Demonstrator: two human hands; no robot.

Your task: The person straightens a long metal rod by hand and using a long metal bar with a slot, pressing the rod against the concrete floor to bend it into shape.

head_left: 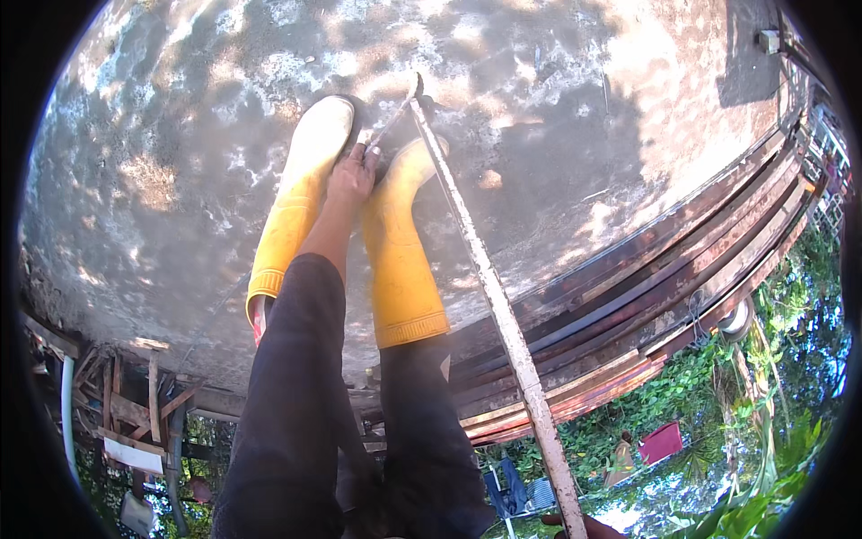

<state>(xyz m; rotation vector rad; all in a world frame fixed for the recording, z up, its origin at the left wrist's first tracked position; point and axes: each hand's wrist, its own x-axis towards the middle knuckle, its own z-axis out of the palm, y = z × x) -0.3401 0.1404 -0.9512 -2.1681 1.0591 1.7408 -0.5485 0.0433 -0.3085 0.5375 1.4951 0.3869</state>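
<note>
My left hand [353, 173] reaches down between two yellow rubber boots [406, 260], its fingers closed at one end of a thin grey strip [391, 122]. The strip slants up to the far end of a long pole [489, 274] with flaking white paint and rusty spots. A short curved piece [416, 85] sits at that end; how it joins the pole is too small to tell. At the lower edge, my right hand [593, 528] is wrapped round the pole's near part, mostly cut off by the picture's edge. The pole passes in front of the right boot's toe.
Stained concrete ground [206, 144] spreads ahead, dappled with light and shade. Long rusty metal beams [628, 305] lie stacked on the right. Green plants [620, 395] and a red panel [661, 443] are beyond them. Broken timber [135, 409] is piled at the lower left.
</note>
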